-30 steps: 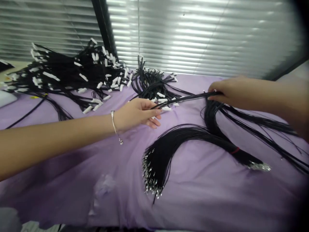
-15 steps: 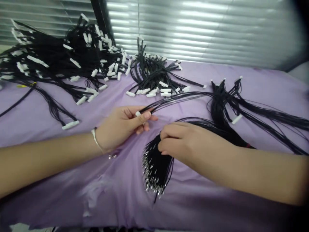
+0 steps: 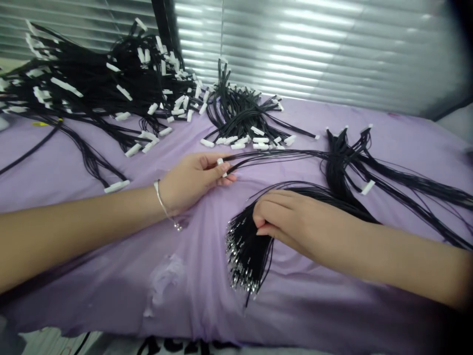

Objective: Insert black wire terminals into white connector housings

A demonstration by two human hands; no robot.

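Moved since the earlier frame: left hand point(image 3: 194, 180), now pinched shut on thin black cords point(image 3: 273, 155), white connector point(image 3: 220, 161) at its fingertips; right hand point(image 3: 295, 224), now curled over a metal-tipped cord bundle point(image 3: 247, 256), grip unclear, on lilac cloth point(image 3: 207, 296). A close, even pinch keeps strands aligned.

A bare left forearm point(image 3: 74, 231) stretches in from the left edge of the frame, its left hand point(image 3: 194, 177) at centre left, thumb pressed to curled fingers in a pinch. A bare right forearm point(image 3: 399, 261) reaches from the right edge, its right hand point(image 3: 284, 219) low of centre, fingers bent, tips pointing left.
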